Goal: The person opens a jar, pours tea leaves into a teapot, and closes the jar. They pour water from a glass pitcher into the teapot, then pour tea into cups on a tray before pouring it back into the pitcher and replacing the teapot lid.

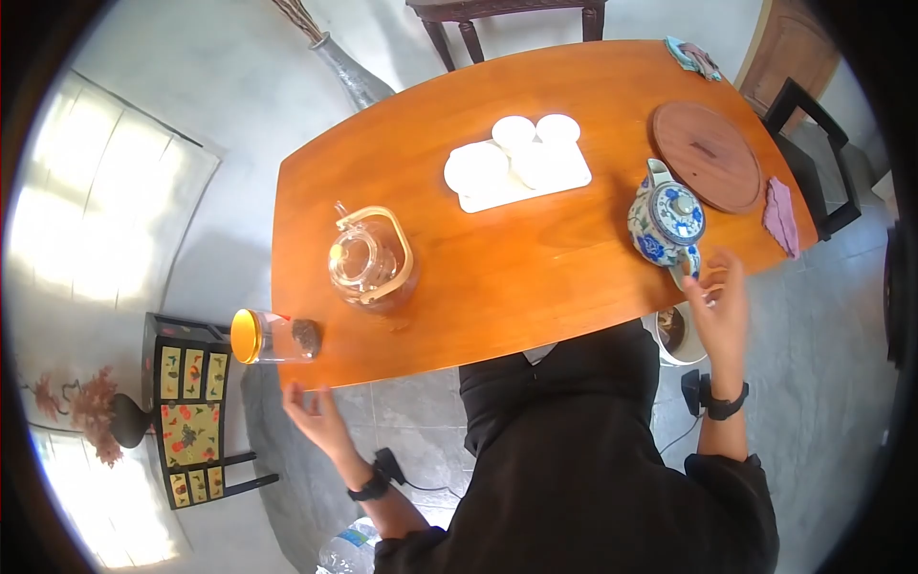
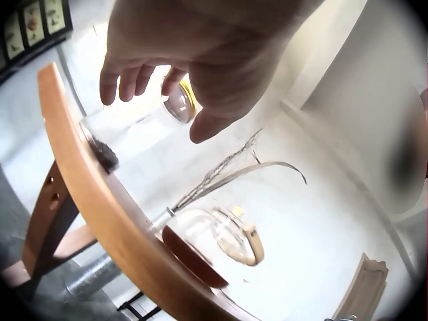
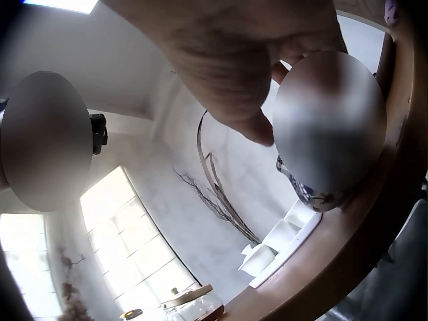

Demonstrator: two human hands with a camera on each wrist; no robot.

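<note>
My right hand [image 1: 719, 304] is beside the handle of a blue-and-white floral teapot [image 1: 654, 230], its fingertips right at the handle and its fingers loosely spread. A round blurred patch hides most of the teapot in the right wrist view. Off the table's left front edge, my left hand [image 1: 320, 421] holds nothing, with fingers apart and thumb out. It is nearest a clear jar [image 1: 279, 338] with a yellow lid [image 1: 246, 336] and dark contents at its bottom. Behind that jar stands a clear glass teapot [image 1: 359, 268] with a pale looped handle, reddish at its base in the left wrist view.
A white tray [image 1: 526, 194] with several white cups is at mid-table. At the right lie a round wooden board [image 1: 703, 153], a pink cloth [image 1: 781, 218] and folded cloths [image 1: 692, 57]. A white bucket [image 1: 684, 354] stands below the table's front edge, near my right wrist.
</note>
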